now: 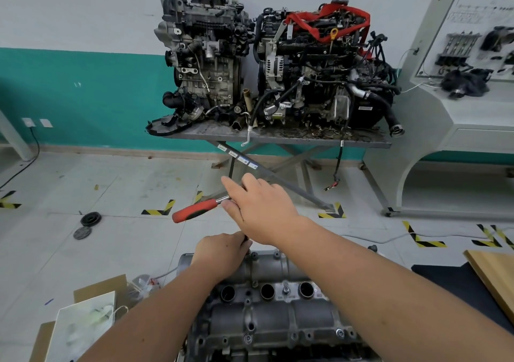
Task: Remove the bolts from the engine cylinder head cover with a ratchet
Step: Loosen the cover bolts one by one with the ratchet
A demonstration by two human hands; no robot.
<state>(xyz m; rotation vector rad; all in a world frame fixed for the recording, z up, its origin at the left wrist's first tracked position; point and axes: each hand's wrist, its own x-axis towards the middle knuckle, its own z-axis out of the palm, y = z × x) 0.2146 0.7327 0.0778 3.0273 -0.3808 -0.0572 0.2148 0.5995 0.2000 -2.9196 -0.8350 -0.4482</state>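
A grey metal cylinder head cover (267, 314) lies at the bottom centre, with three round plug holes and several bolts, one bolt (340, 332) near its right side. A ratchet (200, 208) with a red and black handle sticks out to the left above the cover's far edge. My right hand (258, 208) covers the ratchet's head, fingers wrapped over it. My left hand (222, 253) sits below it at the cover's far left edge, fingers curled round the dark extension shaft (246, 238). The socket and the bolt under it are hidden.
Two whole engines (205, 64) (319, 67) stand on a metal lift table (272, 136) by the wall. A white training console (456, 106) is at right. Cardboard boxes (91, 295) and a paper bag lie at lower left, a wooden board (495, 275) at right, and round discs (90, 218) on the floor.
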